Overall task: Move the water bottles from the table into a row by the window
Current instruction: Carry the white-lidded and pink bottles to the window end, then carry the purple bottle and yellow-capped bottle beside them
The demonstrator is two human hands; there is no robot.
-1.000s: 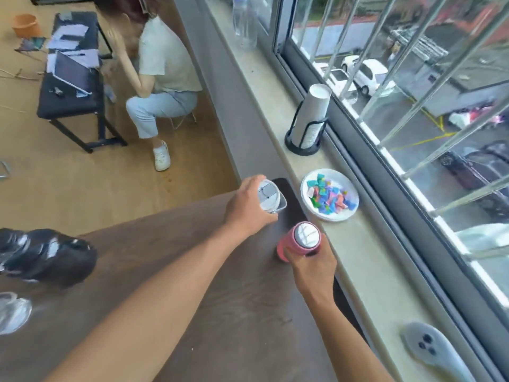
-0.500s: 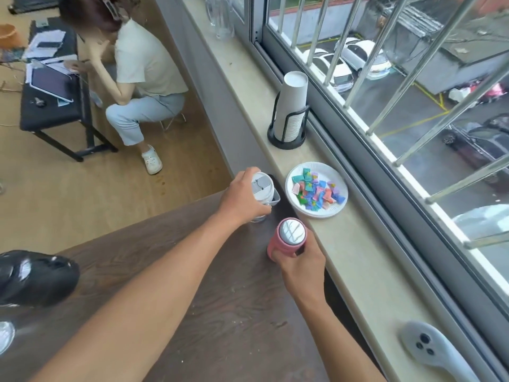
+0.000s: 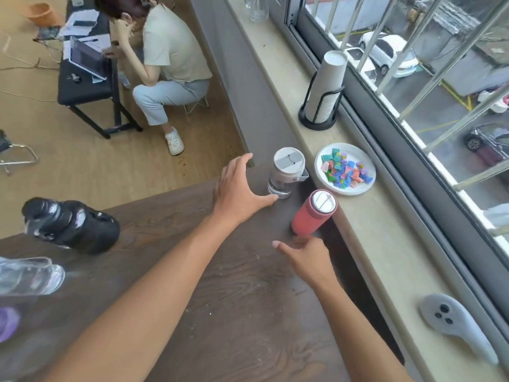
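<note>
At the left border of the view a clear bottle (image 3: 30, 275) lies on its side, partly cut off and smeared by blur, and a purple object (image 3: 8, 323) below it is too cropped to identify; a black bottle (image 3: 71, 226) lying beside them is also blurred. Far up the windowsill (image 3: 385, 257) the base of a clear vessel (image 3: 259, 8) is cut by the top edge. On the dark wooden desk (image 3: 220, 312) two bottles stand upright near the edge facing the window: a clear bottle with a grey lid (image 3: 286, 175), which shows a little water at its base, and a pink bottle with a white cap (image 3: 314, 213) just beside the gap between desk and sill. The left hand (image 3: 239, 191) is spread open, its fingers apart from the grey-lidded bottle except the thumb tip, which lies just at its base. The right hand (image 3: 308, 257) is loosely open and holds nothing, just below the pink bottle's foot. On the sill a white plate (image 3: 366, 164) holds coloured paper scraps, a black wire holder (image 3: 319, 122) carries a stack of paper cups, and a grey controller (image 3: 451, 323) lies nearer. Bare sill runs between plate and controller.
</note>
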